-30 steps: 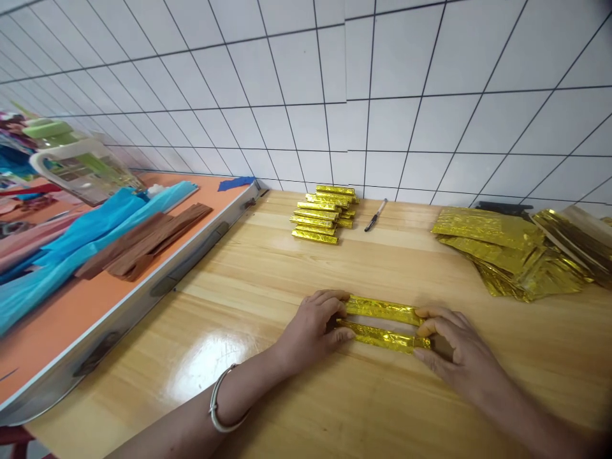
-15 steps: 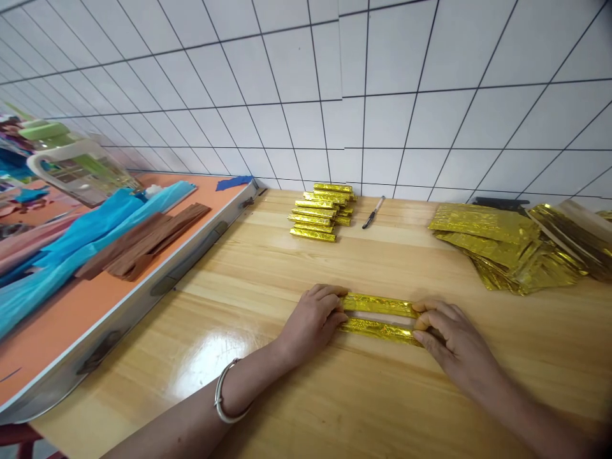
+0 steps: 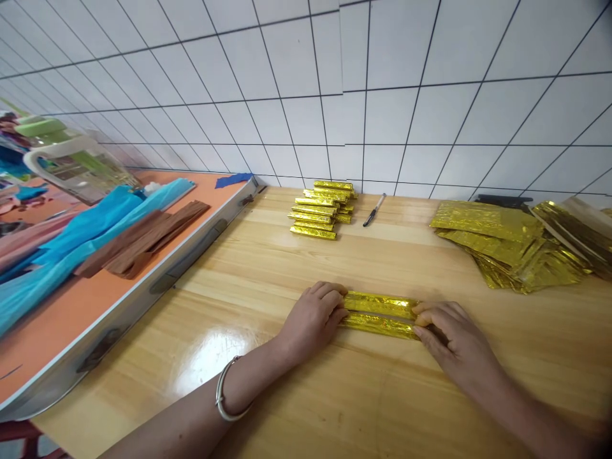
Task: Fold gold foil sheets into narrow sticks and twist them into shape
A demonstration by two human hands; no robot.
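Note:
A sheet of gold foil paper (image 3: 380,323) lies on the wooden table in front of me, its two long edges folded inward with a thin gap between the folds. My left hand (image 3: 313,322) pinches the left end, thumb on the near fold and fingers on the far one. At the right end my right hand (image 3: 449,335) grips it the same way. Farther back sits a stack of narrow folded gold foil strips (image 3: 313,225). Several flat gold foil sheets (image 3: 488,223) are piled at the right.
A pen (image 3: 374,210) lies beside the stack, near the tiled wall (image 3: 392,115). On the left, an orange-topped table (image 3: 229,191) carries brown crepe paper (image 3: 153,239), blue crepe paper (image 3: 95,220) and a clear bottle with a green lid (image 3: 43,126). A dark object (image 3: 504,200) rests behind the foil sheets.
The two folds of the gold foil paper have come closer together, narrowing the pale gap between them. Both hands keep hold of the ends, almost in the same place.

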